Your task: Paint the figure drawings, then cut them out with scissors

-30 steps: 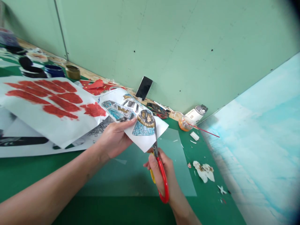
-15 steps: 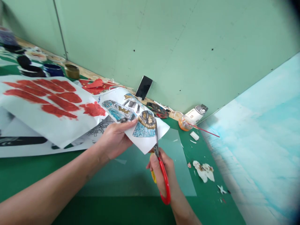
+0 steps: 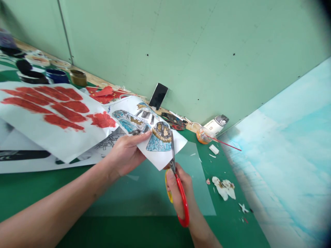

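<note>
The left hand grasps a white sheet with coloured drawings, and its thumb presses on the face of the sheet; the other fingers are mostly hidden under it. The right hand is closed around the handles of the scissors; the thumb is inside the red loop, while the yellow loop is largely covered by this hand. One blade is seen lying over the sheet, just beside the blue and brown figure; the second blade I cannot make out, so I cannot tell how wide they stand open. The drawn sheet is in front of the person, above the green table and a see-through mat, whose left part is difficult to separate from the table. The left forearm is cut off by the picture's left side, the right one by the bottom edge.

At the left, a paper with red paint covers part of other printed sheets, and they run out of view. Behind it stand a blue jar and a brown jar; a purplish container is cut by the edge. A dark phone-like object leans at the wall. The writing on the white and grey packet is too small for reading
</note>
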`<act>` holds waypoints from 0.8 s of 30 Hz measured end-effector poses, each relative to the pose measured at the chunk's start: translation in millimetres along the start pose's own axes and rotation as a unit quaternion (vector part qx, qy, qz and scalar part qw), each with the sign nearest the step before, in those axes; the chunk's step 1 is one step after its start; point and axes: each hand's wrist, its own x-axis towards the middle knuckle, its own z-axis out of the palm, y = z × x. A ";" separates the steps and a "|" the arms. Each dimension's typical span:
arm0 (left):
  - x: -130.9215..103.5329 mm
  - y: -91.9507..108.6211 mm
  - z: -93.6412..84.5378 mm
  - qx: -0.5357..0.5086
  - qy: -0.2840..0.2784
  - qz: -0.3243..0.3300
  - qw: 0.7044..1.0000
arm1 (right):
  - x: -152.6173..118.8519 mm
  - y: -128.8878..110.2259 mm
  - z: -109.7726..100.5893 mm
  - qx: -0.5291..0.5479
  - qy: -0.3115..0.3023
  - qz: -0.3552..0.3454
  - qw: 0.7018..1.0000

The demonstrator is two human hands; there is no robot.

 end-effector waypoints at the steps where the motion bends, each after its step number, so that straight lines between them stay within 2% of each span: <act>1: -0.3 0.2 0.8 0.000 0.002 -0.001 1.000 | -0.2 -0.7 -0.3 0.001 -0.002 0.001 1.000; 24: -2.0 1.1 2.0 0.019 0.000 0.000 1.000 | -0.5 4.4 1.5 -0.022 0.023 -0.010 0.999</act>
